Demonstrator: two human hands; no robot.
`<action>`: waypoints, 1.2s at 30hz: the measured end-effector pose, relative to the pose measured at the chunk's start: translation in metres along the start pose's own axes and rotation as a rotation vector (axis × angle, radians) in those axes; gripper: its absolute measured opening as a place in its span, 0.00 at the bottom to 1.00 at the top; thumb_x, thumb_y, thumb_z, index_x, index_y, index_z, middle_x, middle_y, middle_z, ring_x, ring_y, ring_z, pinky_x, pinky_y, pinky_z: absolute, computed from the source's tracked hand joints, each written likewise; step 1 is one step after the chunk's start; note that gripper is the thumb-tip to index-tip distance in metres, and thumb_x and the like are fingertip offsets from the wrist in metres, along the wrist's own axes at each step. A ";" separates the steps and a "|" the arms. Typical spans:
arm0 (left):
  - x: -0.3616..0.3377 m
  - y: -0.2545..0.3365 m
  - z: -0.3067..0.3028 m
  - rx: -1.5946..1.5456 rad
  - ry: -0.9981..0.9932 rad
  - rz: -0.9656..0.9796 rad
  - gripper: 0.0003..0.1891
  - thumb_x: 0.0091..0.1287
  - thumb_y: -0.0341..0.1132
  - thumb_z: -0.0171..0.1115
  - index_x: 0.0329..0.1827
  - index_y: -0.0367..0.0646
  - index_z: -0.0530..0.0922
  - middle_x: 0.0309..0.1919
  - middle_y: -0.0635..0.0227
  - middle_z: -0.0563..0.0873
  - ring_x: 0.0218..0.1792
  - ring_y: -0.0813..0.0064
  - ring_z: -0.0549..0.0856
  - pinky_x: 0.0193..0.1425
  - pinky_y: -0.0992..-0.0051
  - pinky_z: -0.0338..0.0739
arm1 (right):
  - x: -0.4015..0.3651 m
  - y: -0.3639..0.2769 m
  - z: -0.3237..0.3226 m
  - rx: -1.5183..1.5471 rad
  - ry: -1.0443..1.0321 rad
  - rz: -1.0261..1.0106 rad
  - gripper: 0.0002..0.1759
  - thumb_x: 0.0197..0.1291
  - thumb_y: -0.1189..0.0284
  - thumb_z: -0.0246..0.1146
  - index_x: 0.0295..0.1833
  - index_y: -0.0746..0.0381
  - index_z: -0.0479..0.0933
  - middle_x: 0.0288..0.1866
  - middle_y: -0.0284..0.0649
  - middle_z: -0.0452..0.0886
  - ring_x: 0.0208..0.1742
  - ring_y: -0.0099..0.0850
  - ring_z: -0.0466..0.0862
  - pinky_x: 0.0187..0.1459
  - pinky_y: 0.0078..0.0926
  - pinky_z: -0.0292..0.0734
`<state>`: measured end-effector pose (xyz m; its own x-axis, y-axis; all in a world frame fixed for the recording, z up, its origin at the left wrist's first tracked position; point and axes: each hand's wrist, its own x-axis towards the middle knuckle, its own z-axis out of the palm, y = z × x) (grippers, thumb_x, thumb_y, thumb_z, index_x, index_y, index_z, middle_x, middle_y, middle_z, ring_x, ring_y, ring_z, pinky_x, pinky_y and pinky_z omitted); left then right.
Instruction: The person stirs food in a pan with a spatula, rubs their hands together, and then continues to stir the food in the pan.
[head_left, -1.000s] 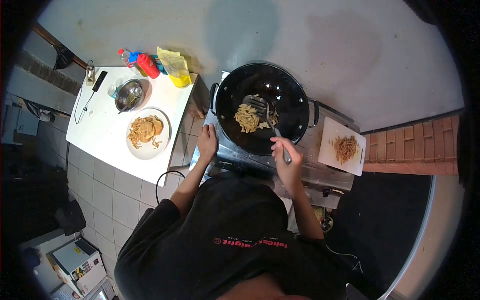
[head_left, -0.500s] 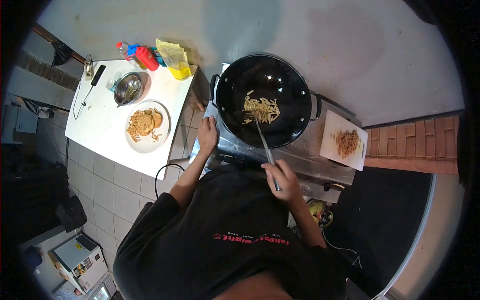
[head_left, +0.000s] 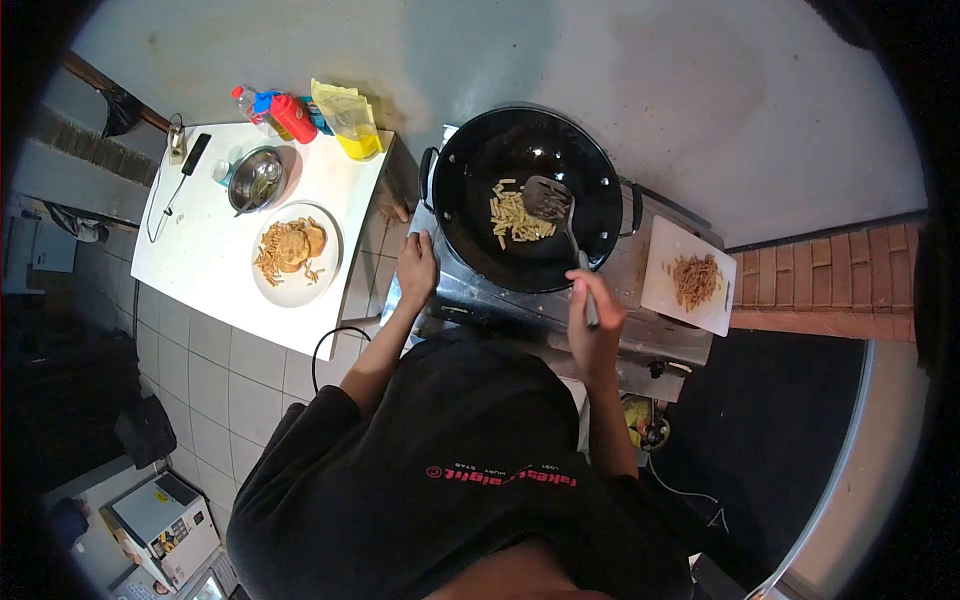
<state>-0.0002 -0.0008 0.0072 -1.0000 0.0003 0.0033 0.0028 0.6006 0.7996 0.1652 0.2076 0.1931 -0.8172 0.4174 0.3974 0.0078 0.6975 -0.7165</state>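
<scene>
My right hand (head_left: 597,325) is closed round the grey handle of a slotted spatula (head_left: 548,199). The spatula's flat head is inside a black two-handled wok (head_left: 490,142), at the right edge of a small heap of pale cut strips (head_left: 515,218) that look like fries. Flat on the left front edge of the metal stove (head_left: 465,300) lies my left hand (head_left: 417,268), its fingers stretched out and holding nothing. The wok stands on the stove, its left handle just above my left hand.
Right of the wok, a white cutting board (head_left: 655,285) bears chopped brown pieces (head_left: 695,280). On the white table (head_left: 210,300) at left are a plate of food (head_left: 290,295), a metal bowl (head_left: 245,165), a red bottle (head_left: 295,120) and a yellow pouch (head_left: 345,120).
My right hand has moved right and up with the spatula. Its head has shifted from the strips' lower side to their right edge, and the heap has changed shape. My left hand stays put.
</scene>
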 end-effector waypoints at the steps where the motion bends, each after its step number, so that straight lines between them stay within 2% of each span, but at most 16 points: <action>1: 0.000 0.000 0.000 -0.011 -0.012 -0.012 0.24 0.78 0.46 0.44 0.46 0.31 0.79 0.44 0.41 0.81 0.48 0.39 0.79 0.54 0.51 0.72 | 0.003 -0.002 0.004 0.128 0.062 0.107 0.06 0.69 0.78 0.58 0.45 0.65 0.80 0.23 0.38 0.78 0.24 0.27 0.78 0.30 0.27 0.74; 2: 0.000 0.000 0.000 -0.022 -0.025 -0.025 0.24 0.78 0.46 0.44 0.46 0.31 0.79 0.44 0.41 0.81 0.48 0.39 0.80 0.54 0.51 0.72 | 0.006 0.002 0.006 0.126 0.063 0.107 0.06 0.69 0.78 0.58 0.45 0.65 0.80 0.23 0.38 0.78 0.24 0.27 0.78 0.30 0.27 0.74; 4: 0.000 -0.002 0.001 -0.024 -0.019 -0.022 0.24 0.78 0.47 0.44 0.46 0.31 0.79 0.44 0.40 0.81 0.48 0.39 0.80 0.54 0.51 0.72 | 0.014 0.010 0.012 0.524 0.059 0.560 0.11 0.74 0.67 0.57 0.44 0.63 0.80 0.23 0.35 0.76 0.23 0.18 0.74 0.24 0.18 0.65; 5: 0.000 -0.003 0.002 -0.023 -0.012 -0.020 0.24 0.79 0.47 0.44 0.46 0.31 0.79 0.44 0.40 0.81 0.48 0.39 0.80 0.54 0.51 0.72 | 0.017 0.011 0.017 0.552 0.079 0.567 0.14 0.75 0.64 0.56 0.43 0.63 0.79 0.22 0.34 0.75 0.21 0.16 0.71 0.21 0.15 0.60; 6: 0.000 -0.001 0.001 -0.023 -0.013 -0.020 0.24 0.79 0.47 0.44 0.46 0.31 0.79 0.44 0.40 0.81 0.48 0.39 0.80 0.54 0.51 0.72 | 0.021 0.013 0.020 0.552 0.079 0.567 0.14 0.75 0.64 0.56 0.43 0.63 0.79 0.22 0.34 0.75 0.21 0.16 0.71 0.21 0.15 0.60; 8: -0.001 0.003 -0.001 -0.014 -0.016 -0.043 0.25 0.79 0.47 0.43 0.47 0.31 0.79 0.44 0.40 0.81 0.48 0.39 0.80 0.54 0.51 0.72 | 0.025 0.018 0.025 0.579 0.046 0.650 0.11 0.72 0.67 0.60 0.39 0.62 0.79 0.21 0.30 0.75 0.21 0.16 0.73 0.23 0.18 0.66; 12: -0.001 -0.001 -0.002 -0.002 -0.037 -0.044 0.25 0.79 0.48 0.43 0.47 0.31 0.79 0.44 0.40 0.81 0.48 0.39 0.80 0.54 0.51 0.72 | 0.022 0.017 0.031 0.327 -0.019 0.467 0.10 0.69 0.70 0.64 0.36 0.62 0.76 0.17 0.31 0.73 0.19 0.17 0.73 0.23 0.20 0.65; 14: 0.000 -0.004 0.002 -0.008 -0.016 -0.015 0.25 0.79 0.48 0.42 0.47 0.32 0.79 0.44 0.41 0.82 0.48 0.39 0.80 0.54 0.51 0.72 | 0.025 0.008 0.024 0.080 -0.104 0.125 0.10 0.66 0.73 0.66 0.34 0.63 0.72 0.16 0.35 0.71 0.18 0.18 0.73 0.22 0.21 0.64; 15: 0.001 -0.004 0.003 -0.009 -0.020 -0.009 0.25 0.79 0.48 0.42 0.47 0.32 0.79 0.44 0.41 0.82 0.48 0.39 0.80 0.54 0.51 0.72 | 0.027 0.012 0.024 0.077 -0.098 0.126 0.11 0.64 0.75 0.67 0.33 0.63 0.71 0.16 0.38 0.71 0.17 0.19 0.73 0.22 0.22 0.63; 22: -0.001 -0.002 0.004 0.008 -0.006 -0.025 0.25 0.79 0.48 0.43 0.48 0.33 0.80 0.45 0.41 0.82 0.48 0.38 0.80 0.54 0.51 0.72 | 0.038 0.019 0.036 0.145 -0.033 0.131 0.09 0.64 0.76 0.66 0.34 0.63 0.72 0.15 0.37 0.67 0.16 0.19 0.66 0.21 0.23 0.60; 24: -0.001 -0.001 0.003 0.032 -0.018 -0.073 0.25 0.79 0.48 0.43 0.48 0.33 0.80 0.45 0.41 0.82 0.48 0.39 0.80 0.54 0.51 0.73 | 0.035 0.023 0.039 0.134 -0.050 0.151 0.10 0.67 0.76 0.63 0.33 0.65 0.71 0.18 0.29 0.66 0.24 0.12 0.63 0.24 0.19 0.58; 26: 0.000 -0.001 -0.001 0.029 -0.054 -0.026 0.25 0.79 0.48 0.43 0.48 0.33 0.80 0.44 0.42 0.82 0.48 0.39 0.80 0.54 0.51 0.72 | 0.030 0.028 0.039 0.207 -0.092 0.250 0.08 0.67 0.76 0.63 0.34 0.66 0.73 0.19 0.31 0.71 0.24 0.12 0.66 0.26 0.17 0.61; 28: 0.000 -0.005 0.003 0.015 -0.033 -0.031 0.25 0.79 0.48 0.43 0.48 0.33 0.80 0.43 0.42 0.82 0.48 0.39 0.80 0.53 0.51 0.72 | 0.024 0.023 0.043 0.213 0.001 0.220 0.06 0.63 0.77 0.64 0.33 0.64 0.75 0.17 0.36 0.76 0.18 0.20 0.73 0.23 0.25 0.64; 29: 0.000 -0.007 0.005 0.003 -0.016 -0.035 0.24 0.79 0.48 0.43 0.48 0.33 0.80 0.43 0.42 0.81 0.48 0.39 0.80 0.53 0.51 0.72 | 0.020 0.018 0.045 0.192 0.059 0.109 0.06 0.63 0.77 0.64 0.32 0.65 0.75 0.16 0.35 0.72 0.19 0.18 0.70 0.23 0.24 0.63; 30: 0.000 -0.005 0.004 0.002 -0.018 -0.034 0.24 0.79 0.48 0.43 0.48 0.33 0.80 0.43 0.42 0.81 0.48 0.39 0.80 0.53 0.51 0.72 | 0.018 0.008 0.037 0.110 -0.038 0.189 0.07 0.63 0.77 0.64 0.32 0.65 0.75 0.17 0.36 0.72 0.20 0.17 0.71 0.23 0.23 0.64; 36: 0.001 0.000 0.002 -0.007 -0.047 -0.045 0.25 0.79 0.48 0.43 0.46 0.33 0.79 0.43 0.42 0.81 0.48 0.40 0.79 0.53 0.51 0.72 | 0.022 0.022 0.045 0.155 0.028 0.210 0.06 0.62 0.76 0.65 0.33 0.65 0.76 0.18 0.41 0.76 0.19 0.20 0.75 0.25 0.24 0.68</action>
<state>-0.0007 0.0009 0.0062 -0.9981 0.0112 -0.0614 -0.0427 0.5952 0.8025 0.1215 0.2059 0.1606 -0.7905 0.5611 0.2453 0.0854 0.4976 -0.8632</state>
